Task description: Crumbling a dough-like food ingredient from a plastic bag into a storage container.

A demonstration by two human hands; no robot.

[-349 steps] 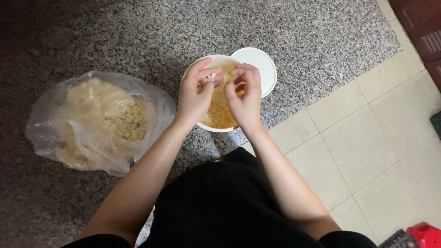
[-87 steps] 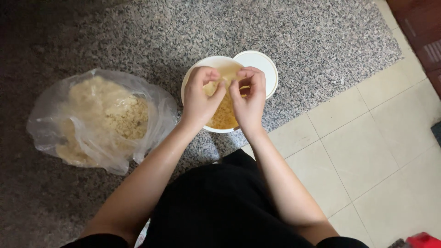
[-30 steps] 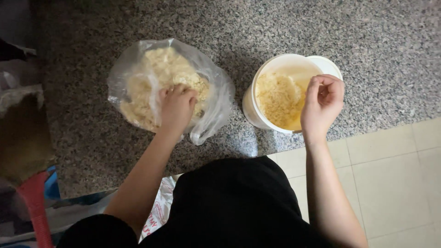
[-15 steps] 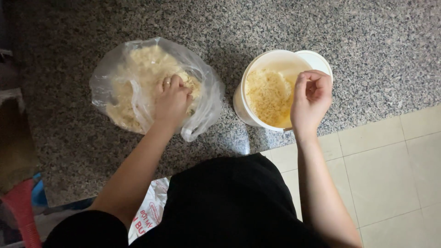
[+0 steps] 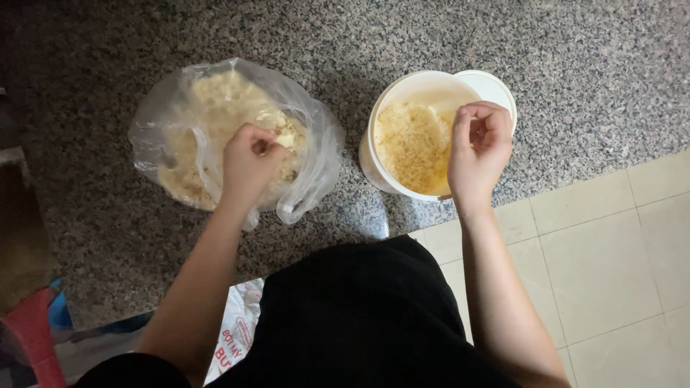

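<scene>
A clear plastic bag (image 5: 309,151) full of pale yellow noodle pieces lies on the speckled granite slab. My left hand (image 5: 248,162) is inside the bag's mouth, fingers closed on a chunk of noodles (image 5: 287,138). To the right stands a white bucket (image 5: 374,154) holding crumbled yellow noodles (image 5: 413,144). My right hand (image 5: 480,147) hovers over the bucket's right rim with fingers curled; whether it holds anything is unclear.
A white lid (image 5: 496,86) lies behind the bucket. Beige floor tiles (image 5: 604,244) fill the lower right. A printed white bag (image 5: 233,338) lies by my leg. A red object (image 5: 32,345) stands at the lower left corner.
Both hands were crumbling noodles over the bucket; my left hand then went into the plastic bag and has now closed on a chunk and lifted slightly. My right hand stays over the bucket.
</scene>
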